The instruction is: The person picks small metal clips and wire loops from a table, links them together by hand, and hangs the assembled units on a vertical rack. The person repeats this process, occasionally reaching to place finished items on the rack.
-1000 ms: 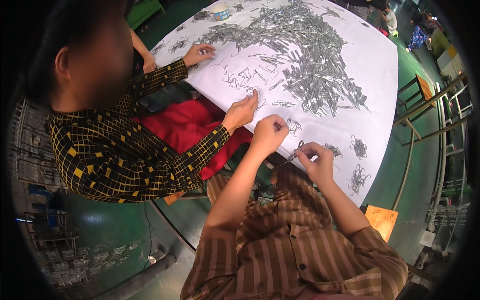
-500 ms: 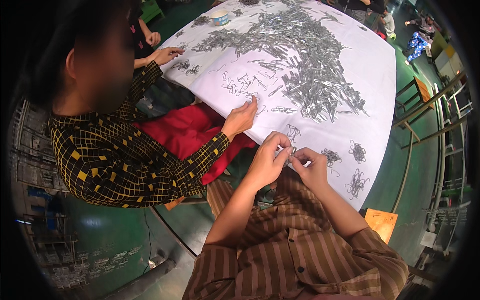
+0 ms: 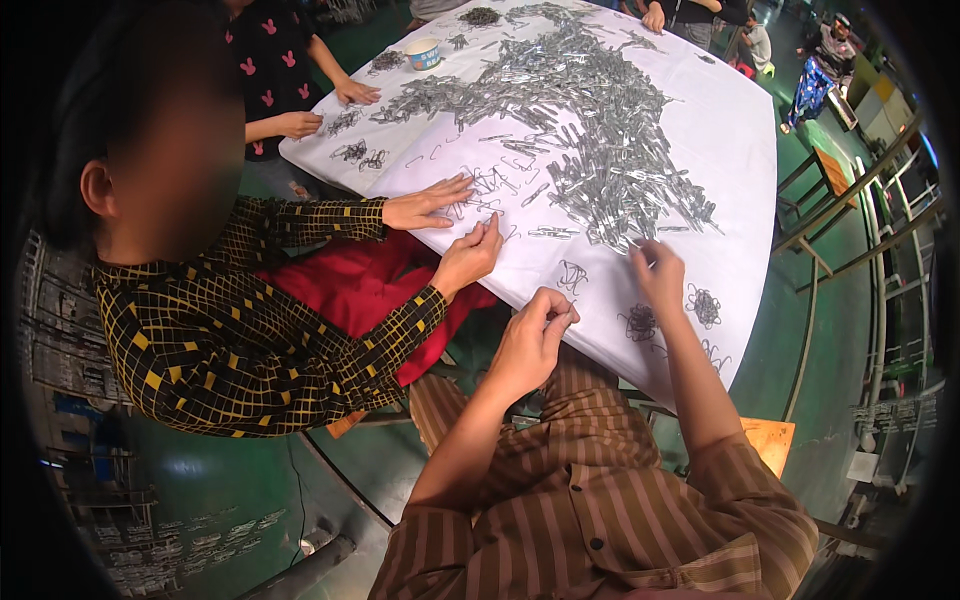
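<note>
My left hand (image 3: 532,338) is closed in a pinch at the table's near edge; a small dark bit shows at its fingertips, too small to name. At the near border of a large heap of slim silver metal clips (image 3: 610,130), my right hand (image 3: 662,280) has its fingers bent together. Whether it grips one of the clips there cannot be made out. Beyond my left hand lies a small bunch of bent wire hooks (image 3: 572,278). Darker tangled bunches of wire hooks (image 3: 638,322) and more wire hooks (image 3: 704,306) lie beside my right wrist and forearm.
At my left, a co-worker's hands (image 3: 470,258) are over scattered wire hooks (image 3: 490,182) on the white-covered table (image 3: 735,130). Another person's hand (image 3: 355,92) rests farther off, near a paper tub (image 3: 424,54). Wooden stools (image 3: 835,172) stand right of the table.
My hands were together at the table edge; the right has moved away, forward to the heap, while the left stays pinched. The co-worker's other hand has come to the scattered hooks.
</note>
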`<action>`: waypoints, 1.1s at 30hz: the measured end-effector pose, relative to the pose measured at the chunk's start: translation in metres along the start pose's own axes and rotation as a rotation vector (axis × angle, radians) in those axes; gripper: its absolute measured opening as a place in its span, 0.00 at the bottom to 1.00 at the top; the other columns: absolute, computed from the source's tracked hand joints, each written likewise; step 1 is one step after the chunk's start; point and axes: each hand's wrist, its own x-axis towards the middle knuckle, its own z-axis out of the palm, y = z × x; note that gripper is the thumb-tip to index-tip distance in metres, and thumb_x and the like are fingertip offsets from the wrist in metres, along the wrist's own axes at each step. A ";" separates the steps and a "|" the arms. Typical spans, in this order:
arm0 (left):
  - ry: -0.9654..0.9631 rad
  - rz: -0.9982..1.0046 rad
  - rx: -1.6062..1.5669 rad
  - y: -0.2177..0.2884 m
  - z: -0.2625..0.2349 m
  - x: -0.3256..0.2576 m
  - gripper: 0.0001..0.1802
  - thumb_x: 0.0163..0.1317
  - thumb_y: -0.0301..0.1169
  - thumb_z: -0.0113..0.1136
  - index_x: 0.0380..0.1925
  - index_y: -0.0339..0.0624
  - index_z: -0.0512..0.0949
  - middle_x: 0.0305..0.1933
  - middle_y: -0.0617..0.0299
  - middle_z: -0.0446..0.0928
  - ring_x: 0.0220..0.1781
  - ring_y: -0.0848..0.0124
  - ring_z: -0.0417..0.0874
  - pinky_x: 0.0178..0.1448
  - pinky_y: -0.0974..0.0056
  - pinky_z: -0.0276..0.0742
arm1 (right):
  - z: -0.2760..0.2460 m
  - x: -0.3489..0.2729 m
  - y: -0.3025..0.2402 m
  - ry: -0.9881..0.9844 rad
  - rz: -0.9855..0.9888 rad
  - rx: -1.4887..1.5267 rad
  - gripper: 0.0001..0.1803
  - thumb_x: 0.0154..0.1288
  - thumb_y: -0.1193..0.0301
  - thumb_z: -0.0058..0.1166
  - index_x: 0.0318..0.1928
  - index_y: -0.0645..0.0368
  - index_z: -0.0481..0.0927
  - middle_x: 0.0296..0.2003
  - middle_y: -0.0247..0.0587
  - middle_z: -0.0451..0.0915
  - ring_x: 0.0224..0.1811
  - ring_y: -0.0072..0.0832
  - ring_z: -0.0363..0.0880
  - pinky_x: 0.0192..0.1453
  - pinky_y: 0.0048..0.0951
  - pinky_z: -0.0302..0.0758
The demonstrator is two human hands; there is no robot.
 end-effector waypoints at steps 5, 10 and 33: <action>0.001 0.001 0.002 0.009 0.002 0.000 0.04 0.62 0.21 0.49 0.35 0.35 0.65 0.33 0.52 0.77 0.37 0.59 0.80 0.43 0.63 0.73 | 0.016 0.047 0.055 0.112 0.012 -0.323 0.11 0.53 0.69 0.61 0.33 0.64 0.81 0.29 0.49 0.80 0.31 0.42 0.79 0.40 0.38 0.74; 0.006 -0.018 0.065 0.014 -0.005 -0.002 0.03 0.63 0.21 0.48 0.35 0.36 0.65 0.33 0.55 0.78 0.36 0.67 0.80 0.44 0.66 0.74 | 0.004 0.059 0.055 -0.032 0.208 -0.238 0.09 0.49 0.71 0.63 0.31 0.63 0.82 0.28 0.48 0.81 0.32 0.42 0.80 0.41 0.37 0.74; 0.018 0.080 0.302 0.022 0.012 0.002 0.08 0.57 0.22 0.54 0.34 0.39 0.66 0.28 0.52 0.73 0.34 0.50 0.75 0.42 0.52 0.67 | -0.042 -0.049 -0.105 -0.316 0.283 0.657 0.06 0.55 0.77 0.61 0.30 0.67 0.78 0.21 0.35 0.79 0.24 0.16 0.76 0.30 0.18 0.71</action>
